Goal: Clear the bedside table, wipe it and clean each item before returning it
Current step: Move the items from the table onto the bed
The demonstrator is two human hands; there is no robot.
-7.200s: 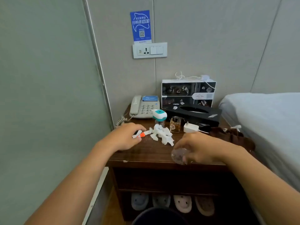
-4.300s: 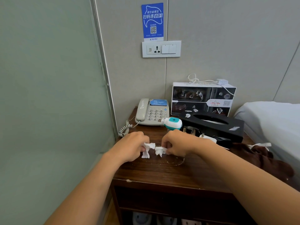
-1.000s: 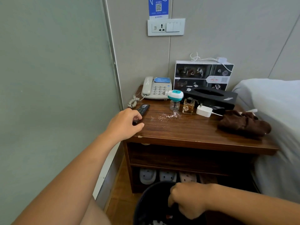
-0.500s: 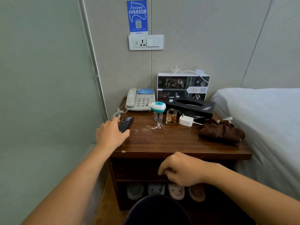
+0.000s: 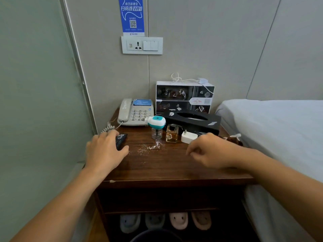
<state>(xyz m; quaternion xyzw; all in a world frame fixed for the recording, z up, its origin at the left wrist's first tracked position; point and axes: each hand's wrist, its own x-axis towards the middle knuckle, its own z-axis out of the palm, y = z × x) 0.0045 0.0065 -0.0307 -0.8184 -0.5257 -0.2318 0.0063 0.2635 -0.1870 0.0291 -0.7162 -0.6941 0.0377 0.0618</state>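
The wooden bedside table (image 5: pixel 166 168) carries a grey telephone (image 5: pixel 135 112), a teal-capped clear bottle (image 5: pixel 156 126), an amber perfume bottle (image 5: pixel 172 133), a white charger plug (image 5: pixel 188 137), a black tissue box (image 5: pixel 192 120) and a printed box (image 5: pixel 184 97). My left hand (image 5: pixel 104 152) lies flat over a black remote (image 5: pixel 120 139) at the table's left edge. My right hand (image 5: pixel 211 151) hovers above the table's right part with fingers loosely curled, holding nothing. White crumbs (image 5: pixel 151 147) are scattered between the hands. A brown cloth (image 5: pixel 233 139) shows behind my right hand.
A bed with white sheets (image 5: pixel 279 137) borders the table on the right, a frosted glass panel (image 5: pixel 35 110) on the left. Several slippers (image 5: pixel 166 221) sit on the floor under the table. A dark bin rim (image 5: pixel 155 235) is at the bottom edge. A wall socket (image 5: pixel 142 45) is above.
My right hand has risen from below the table's front edge to above the tabletop on the right. My left hand stays on the remote.
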